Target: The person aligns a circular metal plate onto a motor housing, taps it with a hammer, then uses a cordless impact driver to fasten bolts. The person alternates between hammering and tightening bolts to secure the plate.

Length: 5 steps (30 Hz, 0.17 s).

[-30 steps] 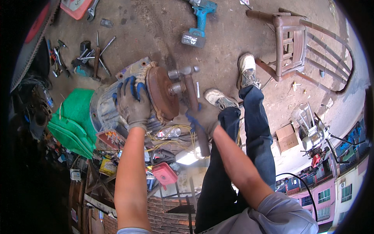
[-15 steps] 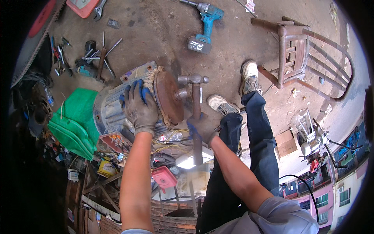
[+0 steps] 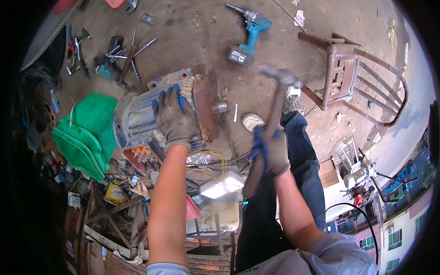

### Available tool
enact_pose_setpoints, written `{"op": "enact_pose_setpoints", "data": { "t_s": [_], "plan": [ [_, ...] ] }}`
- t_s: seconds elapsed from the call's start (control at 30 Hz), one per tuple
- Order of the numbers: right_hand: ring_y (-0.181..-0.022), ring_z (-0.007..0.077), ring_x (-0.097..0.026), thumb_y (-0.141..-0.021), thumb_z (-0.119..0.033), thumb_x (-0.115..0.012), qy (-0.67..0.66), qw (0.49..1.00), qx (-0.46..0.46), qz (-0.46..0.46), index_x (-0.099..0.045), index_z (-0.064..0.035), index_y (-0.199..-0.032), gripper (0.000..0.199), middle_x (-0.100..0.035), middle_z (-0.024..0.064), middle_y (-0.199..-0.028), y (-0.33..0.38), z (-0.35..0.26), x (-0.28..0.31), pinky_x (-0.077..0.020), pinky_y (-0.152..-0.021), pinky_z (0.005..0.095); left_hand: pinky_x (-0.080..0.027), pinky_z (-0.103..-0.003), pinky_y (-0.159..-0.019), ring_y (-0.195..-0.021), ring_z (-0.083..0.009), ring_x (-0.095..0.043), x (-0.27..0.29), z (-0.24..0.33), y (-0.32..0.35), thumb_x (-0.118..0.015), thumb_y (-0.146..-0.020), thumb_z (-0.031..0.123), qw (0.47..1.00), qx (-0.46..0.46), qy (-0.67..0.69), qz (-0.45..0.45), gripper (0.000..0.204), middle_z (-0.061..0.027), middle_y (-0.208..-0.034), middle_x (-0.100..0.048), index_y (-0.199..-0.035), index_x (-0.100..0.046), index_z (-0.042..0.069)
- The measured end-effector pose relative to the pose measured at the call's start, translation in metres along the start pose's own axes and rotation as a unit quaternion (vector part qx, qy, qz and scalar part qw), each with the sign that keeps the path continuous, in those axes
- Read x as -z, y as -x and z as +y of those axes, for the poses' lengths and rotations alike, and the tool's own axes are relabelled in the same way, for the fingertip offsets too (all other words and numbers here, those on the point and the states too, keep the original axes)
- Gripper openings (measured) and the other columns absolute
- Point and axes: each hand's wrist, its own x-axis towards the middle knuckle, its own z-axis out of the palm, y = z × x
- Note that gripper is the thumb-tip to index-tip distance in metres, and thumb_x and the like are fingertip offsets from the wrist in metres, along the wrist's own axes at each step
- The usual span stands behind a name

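Observation:
A grey, ribbed electric motor (image 3: pixel 135 114) lies on its side on the ground at centre left, with a rusty round end flange (image 3: pixel 205 107) and a short metal shaft (image 3: pixel 221 107) facing right. My gloved left hand (image 3: pixel 175 120) rests on the ribbed casing, its fingers spread. My gloved right hand (image 3: pixel 276 153) is wrapped round the handle of a ball-peen hammer (image 3: pixel 277 107). The hammer's head is raised to the right of the shaft, apart from it and slightly blurred. An opened terminal box (image 3: pixel 137 159) with wire ends shows on the motor's near side, and a green cover (image 3: pixel 87 130) sits at its left end.
A teal cordless impact wrench (image 3: pixel 250 39) lies on the floor beyond the motor. Loose hand tools (image 3: pixel 128 62) are at the far left. A wooden chair (image 3: pixel 341 75) stands right of my shoes. Yellow wires (image 3: pixel 215 158) and clutter lie nearer me.
My right hand has swung the hammer away from the motor's shaft, to the right and up. My left hand stays on the motor. The whole view has shifted slightly.

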Motion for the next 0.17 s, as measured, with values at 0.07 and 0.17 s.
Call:
{"op": "enact_pose_setpoints", "data": {
  "t_s": [0.07, 0.17],
  "plan": [
    [-0.05, 0.0141, -0.057, -0.093, -0.007, -0.069, 0.119, 0.985, 0.05, -0.119, -0.062, -0.0048, -0.089, 0.008, -0.061, 0.0031, -0.07, 0.001, 0.069, -0.021, -0.0484, -0.043, 0.0321, -0.034, -0.054, -0.117, -0.132, -0.0367, -0.056, 0.0, 0.006, -0.004, -0.056, -0.093, 0.025, 1.0, -0.01, 0.016, 0.006, 0.045, -0.0166, -0.135, -0.065, -0.135, -0.063, 0.009],
    [-0.06, 0.0147, -0.064, -0.091, -0.013, -0.075, 0.059, 0.979, -0.13, -0.142, -0.064, -0.0041, -0.093, 0.014, -0.062, 0.003, -0.071, 0.011, 0.027, -0.039, -0.0597, -0.056, 0.0336, -0.034, -0.054, -0.117, -0.134, -0.0368, -0.055, 0.002, 0.0, -0.002, -0.055, -0.095, 0.026, 0.999, 0.0, 0.032, -0.013, 0.046, -0.0205, -0.137, -0.063, -0.137, -0.061, 0.009]
  ]
}}
